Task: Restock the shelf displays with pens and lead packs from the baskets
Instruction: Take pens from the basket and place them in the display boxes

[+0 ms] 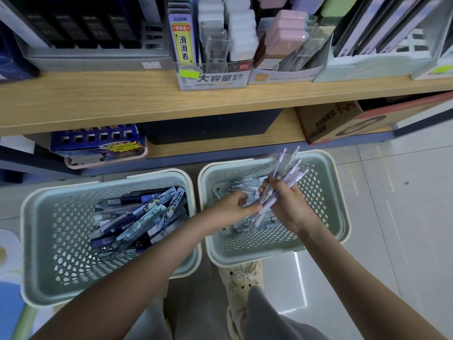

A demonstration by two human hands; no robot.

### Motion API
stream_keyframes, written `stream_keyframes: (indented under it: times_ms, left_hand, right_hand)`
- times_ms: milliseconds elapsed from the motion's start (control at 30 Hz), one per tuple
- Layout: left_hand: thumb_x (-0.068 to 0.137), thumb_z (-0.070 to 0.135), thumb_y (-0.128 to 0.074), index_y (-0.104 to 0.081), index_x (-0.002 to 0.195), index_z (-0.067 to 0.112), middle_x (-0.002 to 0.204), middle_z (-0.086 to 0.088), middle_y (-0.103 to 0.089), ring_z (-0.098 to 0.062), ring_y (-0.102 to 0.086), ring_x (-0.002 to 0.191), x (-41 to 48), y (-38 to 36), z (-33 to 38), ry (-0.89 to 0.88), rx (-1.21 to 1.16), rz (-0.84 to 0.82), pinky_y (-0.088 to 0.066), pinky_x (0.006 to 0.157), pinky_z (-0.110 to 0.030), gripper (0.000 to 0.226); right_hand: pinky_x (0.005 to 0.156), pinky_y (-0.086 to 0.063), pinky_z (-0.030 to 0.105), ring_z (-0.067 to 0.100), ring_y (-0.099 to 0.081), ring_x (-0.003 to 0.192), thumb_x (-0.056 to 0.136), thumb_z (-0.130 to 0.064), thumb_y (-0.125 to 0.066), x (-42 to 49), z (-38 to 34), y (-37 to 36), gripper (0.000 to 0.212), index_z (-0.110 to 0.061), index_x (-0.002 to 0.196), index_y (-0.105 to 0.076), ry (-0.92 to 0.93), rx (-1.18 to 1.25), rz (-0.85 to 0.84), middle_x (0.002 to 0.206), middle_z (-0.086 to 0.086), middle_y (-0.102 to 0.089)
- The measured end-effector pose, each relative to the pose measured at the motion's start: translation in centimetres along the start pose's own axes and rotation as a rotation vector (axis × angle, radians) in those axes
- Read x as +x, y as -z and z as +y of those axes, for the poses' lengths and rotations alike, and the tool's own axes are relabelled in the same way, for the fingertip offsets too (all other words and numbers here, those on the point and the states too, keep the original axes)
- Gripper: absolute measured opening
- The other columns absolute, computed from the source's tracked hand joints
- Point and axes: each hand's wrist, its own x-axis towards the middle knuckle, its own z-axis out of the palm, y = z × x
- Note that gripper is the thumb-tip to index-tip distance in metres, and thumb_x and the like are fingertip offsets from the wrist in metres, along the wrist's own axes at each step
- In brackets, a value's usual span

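So, right hand: at 4 o'clock of the view, just off centre, it was closed round a bundle of lilac pens, gripping them near their lower ends.
Bundle of lilac pens: it was held above the right basket, with the tops fanning out toward 1 o'clock.
Left hand: it reached across into the right basket from 8 o'clock, fingers curled and tips against the bottom of the bundle; whether it pinched a pen could not be told.
Right basket: pale green and perforated, it stood on the floor at 4 o'clock with loose pens lying on its bottom.
Left basket: the same kind, it sat at 8 o'clock just beside the right one and held a heap of lead packs in dark blue and clear sleeves.
Shelf: a wooden board ran across at 12 o'clock, carrying a display box with clear slots and printed Chinese text.
Lower shelf: a cardboard box lay at 2 o'clock.
Shoe: cream-coloured, it was at 6 o'clock, partly under the right basket.
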Motion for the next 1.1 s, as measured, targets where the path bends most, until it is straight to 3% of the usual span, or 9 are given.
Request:
stream_keyframes:
  times_ms: [100,233,300,400,500,700,833,967,1100]
  left_hand:
    - [0.083,0.058,-0.059,-0.05,0.109,0.014,0.116,0.0,-0.054,-0.018,-0.051,0.107,0.0,0.0,0.0,-0.026,-0.037,-0.023,-0.037,0.104,-0.042,0.051]
    - [0.076,0.06,-0.066,-0.036,0.145,0.021,0.145,0.0,-0.045,-0.02,-0.045,0.131,-0.6,-0.1,0.7,-0.063,-0.207,-0.072,-0.035,0.112,-0.046,0.085]
    - [0.072,0.062,-0.068,-0.035,0.146,0.024,0.145,0.003,-0.046,-0.017,-0.045,0.131,-0.7,0.1,1.2,-0.112,-0.319,-0.065,-0.035,0.112,-0.044,0.09]
    - [0.074,0.05,-0.066,-0.058,0.117,0.027,0.104,0.007,-0.067,-0.012,-0.06,0.101,-1.2,0.6,2.4,-0.136,-0.433,-0.056,-0.047,0.095,-0.032,0.05]
    - [0.086,0.03,-0.065,-0.064,0.096,0.031,0.076,0.01,-0.069,-0.018,-0.058,0.088,-1.7,0.7,3.6,-0.12,-0.494,-0.024,-0.043,0.082,-0.036,0.01]
    - [0.071,0.04,-0.076,-0.075,0.078,0.022,0.098,-0.021,-0.059,-0.029,-0.051,0.094,-2.1,1.0,3.0,-0.111,-0.571,0.056,-0.036,0.083,-0.042,0.019]
    - [0.091,0.025,-0.065,-0.067,0.091,0.014,0.084,-0.006,-0.067,-0.016,-0.062,0.077,-2.2,0.9,2.4,-0.111,-0.531,0.096,-0.046,0.064,-0.021,0.012]
    - [0.093,0.023,-0.061,-0.067,0.101,0.015,0.095,-0.014,-0.063,-0.027,-0.053,0.088,-2.2,0.5,1.9,-0.137,-0.579,0.144,-0.04,0.068,-0.032,0.013]
    - [0.095,0.016,-0.056,-0.057,0.118,0.012,0.098,-0.008,-0.058,-0.022,-0.05,0.083,-2.8,1.1,2.6,-0.217,-0.622,0.131,-0.042,0.065,-0.025,0.024]
  right_hand:
    - [0.06,-0.051,0.028,0.017,-0.056,0.064,0.098,-0.001,-0.036,-0.1,0.4,0.0,0.022,-0.005,0.082,-0.05,-0.033,-0.053,-0.03,0.064,0.003,-0.058]
    - [0.065,-0.053,0.027,0.023,-0.059,0.068,0.099,0.0,-0.037,-0.3,0.5,0.0,0.025,-0.002,0.081,-0.054,-0.057,-0.121,-0.095,0.067,0.006,-0.062]
    - [0.075,-0.053,0.027,0.024,-0.063,0.082,0.099,-0.003,-0.039,-0.6,0.5,-0.2,0.021,-0.003,0.095,-0.06,-0.082,-0.171,-0.132,0.081,0.006,-0.069]
    - [0.08,-0.052,0.026,0.016,-0.063,0.089,0.099,-0.006,-0.041,-1.2,0.5,-0.6,0.022,-0.009,0.11,-0.059,-0.113,-0.368,-0.281,0.091,0.003,-0.065]
    - [0.091,-0.049,0.025,0.013,-0.062,0.107,0.098,-0.006,-0.043,-1.7,0.1,-1.7,0.024,-0.017,0.113,-0.057,-0.117,-0.463,-0.416,0.106,0.001,-0.065]
    - [0.102,-0.043,0.025,0.01,-0.055,0.121,0.086,-0.02,-0.054,-1.4,-0.2,-2.3,0.034,-0.023,0.119,-0.053,-0.131,-0.438,-0.476,0.123,-0.003,-0.061]
    - [0.096,-0.047,0.024,0.011,-0.06,0.112,0.086,-0.016,-0.054,-1.2,0.5,-2.1,0.029,-0.021,0.115,-0.056,-0.149,-0.464,-0.472,0.116,0.001,-0.064]
    - [0.091,-0.049,0.028,0.015,-0.062,0.096,0.091,-0.008,-0.052,-1.1,0.9,-2.0,0.02,-0.016,0.107,-0.06,-0.137,-0.491,-0.43,0.095,0.001,-0.066]
    - [0.071,-0.052,0.022,0.011,-0.062,0.078,0.093,-0.008,-0.048,-1.6,-0.2,-2.5,0.02,-0.011,0.11,-0.058,-0.089,-0.374,-0.352,0.078,-0.002,-0.066]
